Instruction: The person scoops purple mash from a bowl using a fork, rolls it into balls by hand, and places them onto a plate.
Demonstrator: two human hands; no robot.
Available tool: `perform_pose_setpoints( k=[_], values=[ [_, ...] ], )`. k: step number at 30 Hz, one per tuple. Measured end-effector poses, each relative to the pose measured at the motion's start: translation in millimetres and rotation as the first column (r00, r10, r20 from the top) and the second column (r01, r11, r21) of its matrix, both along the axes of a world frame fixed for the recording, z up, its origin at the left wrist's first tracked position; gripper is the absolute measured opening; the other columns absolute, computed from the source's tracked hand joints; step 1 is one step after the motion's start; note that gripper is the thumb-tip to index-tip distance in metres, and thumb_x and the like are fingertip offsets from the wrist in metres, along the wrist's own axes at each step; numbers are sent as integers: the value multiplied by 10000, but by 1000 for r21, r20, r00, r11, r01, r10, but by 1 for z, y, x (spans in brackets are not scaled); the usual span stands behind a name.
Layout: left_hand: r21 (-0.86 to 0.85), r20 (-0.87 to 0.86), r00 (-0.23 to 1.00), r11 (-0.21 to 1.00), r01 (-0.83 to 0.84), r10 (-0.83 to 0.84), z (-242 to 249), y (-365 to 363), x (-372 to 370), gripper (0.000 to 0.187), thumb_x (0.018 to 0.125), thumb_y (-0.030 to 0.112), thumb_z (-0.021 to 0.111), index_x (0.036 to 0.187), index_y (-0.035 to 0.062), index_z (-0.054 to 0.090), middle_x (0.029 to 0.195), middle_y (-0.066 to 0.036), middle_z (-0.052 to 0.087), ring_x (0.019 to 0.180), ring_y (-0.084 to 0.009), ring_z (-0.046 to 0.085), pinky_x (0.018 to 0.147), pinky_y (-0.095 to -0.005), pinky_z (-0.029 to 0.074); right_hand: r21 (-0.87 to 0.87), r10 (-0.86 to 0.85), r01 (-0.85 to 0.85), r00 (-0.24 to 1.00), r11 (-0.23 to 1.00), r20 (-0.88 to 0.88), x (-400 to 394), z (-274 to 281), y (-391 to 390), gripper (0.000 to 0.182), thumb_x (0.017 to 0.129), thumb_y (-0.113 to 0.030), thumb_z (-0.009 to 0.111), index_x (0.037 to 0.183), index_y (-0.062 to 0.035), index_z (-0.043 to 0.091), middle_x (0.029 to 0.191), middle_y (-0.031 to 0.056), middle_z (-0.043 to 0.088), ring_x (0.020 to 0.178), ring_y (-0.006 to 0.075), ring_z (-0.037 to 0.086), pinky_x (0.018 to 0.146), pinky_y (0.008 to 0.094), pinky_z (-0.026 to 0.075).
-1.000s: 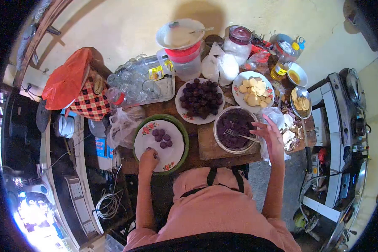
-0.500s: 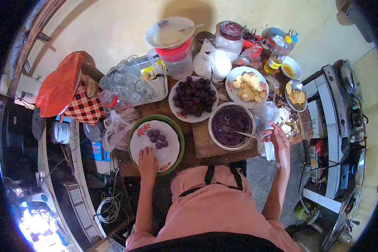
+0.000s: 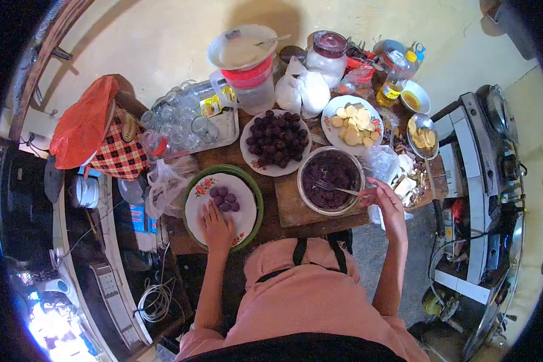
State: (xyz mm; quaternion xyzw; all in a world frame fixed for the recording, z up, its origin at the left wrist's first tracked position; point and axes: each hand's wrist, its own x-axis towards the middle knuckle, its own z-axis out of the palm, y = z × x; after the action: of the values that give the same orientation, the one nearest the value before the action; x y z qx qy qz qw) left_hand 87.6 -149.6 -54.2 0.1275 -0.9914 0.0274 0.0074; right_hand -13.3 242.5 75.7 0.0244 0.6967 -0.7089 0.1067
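My left hand lies over the floral white plate, fingers stretched out and their tips at the lower edge of a small cluster of purple balls. Whether a fingertip presses on a ball is hard to see. My right hand hovers at the right rim of a bowl of purple mash, fingers apart and loosely bent, nothing visible in them. A fork rests in the mash, its handle pointing toward that hand. Behind the bowl, a plate carries a heap of darker purple balls.
A wooden board lies under the bowl. Yellowish slices fill another plate. Glass jars, a lidded pitcher, white bags and an oil bottle line the back. A stove stands at right.
My left hand has slid up the plate toward the purple balls, its fingers spreading. My right hand has come lower and left, closer to the bowl and fork handle.
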Motion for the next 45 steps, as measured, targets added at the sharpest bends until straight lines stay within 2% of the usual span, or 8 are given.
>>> perform_pose_setpoints(
  k=[7,11,15,27,34,37,40,45],
  values=[
    [60,37,997,996,61,-64,-1,4,-11,594,823,324,424,1215,-121,391,1365,-213,284,1311,-345,153,1051,-507,62,83,-85,85,996,993,0,0,-1,9,302,904,-203,445,1140,-36,532,892,79,615,739,143,559,725,266,422],
    [87,55,998,996,23,-28,7,18,-18,594,822,324,425,1210,-124,394,1359,-225,287,1308,-344,162,1055,-500,66,658,26,205,946,724,-323,-1,-32,25,296,830,-192,570,1087,-50,534,813,109,536,688,185,493,639,296,408],
    [54,25,999,998,24,-25,0,16,-14,592,840,346,412,1216,-111,396,1359,-217,290,1306,-337,171,1057,-495,69,638,-185,177,981,749,-55,6,-58,10,316,806,-194,598,1058,-42,484,620,92,468,556,219,470,546,331,399],
    [-31,80,997,999,15,-13,9,3,0,554,875,358,427,1296,6,354,1383,-117,297,1300,-306,210,1047,-494,123,328,-230,297,946,897,-228,-25,-67,-28,142,822,-111,586,943,-36,593,608,32,518,526,100,457,497,254,382],
    [-19,-159,987,999,-28,24,45,21,2,378,862,287,477,1114,17,560,1278,-144,441,1230,-323,344,1015,-441,248,546,98,186,888,817,-450,-22,-49,-54,154,850,-123,495,884,-5,589,809,156,590,725,350,546,684,401,436],
    [230,-392,918,960,159,-58,74,59,-9,311,858,271,489,1033,42,606,1072,-152,587,1037,-333,523,903,-416,386,536,243,189,736,823,-632,-17,-41,-52,101,813,-51,502,878,-14,569,834,144,583,740,329,543,695,404,427],
    [663,-103,993,749,21,63,86,118,-40,321,867,314,480,1027,59,589,807,-170,627,768,-378,592,699,-449,455,672,443,106,676,733,-589,-20,-44,-55,88,823,-38,511,890,-32,566,864,118,596,785,294,568,674,361,446],
    [741,153,973,672,3,-173,38,150,-70,329,866,344,481,962,42,566,771,-212,603,745,-406,576,642,-479,441,578,400,-5,727,816,-558,-16,-73,-53,109,819,-48,499,901,-21,566,879,138,589,800,311,562,716,372,450]
  ],
)
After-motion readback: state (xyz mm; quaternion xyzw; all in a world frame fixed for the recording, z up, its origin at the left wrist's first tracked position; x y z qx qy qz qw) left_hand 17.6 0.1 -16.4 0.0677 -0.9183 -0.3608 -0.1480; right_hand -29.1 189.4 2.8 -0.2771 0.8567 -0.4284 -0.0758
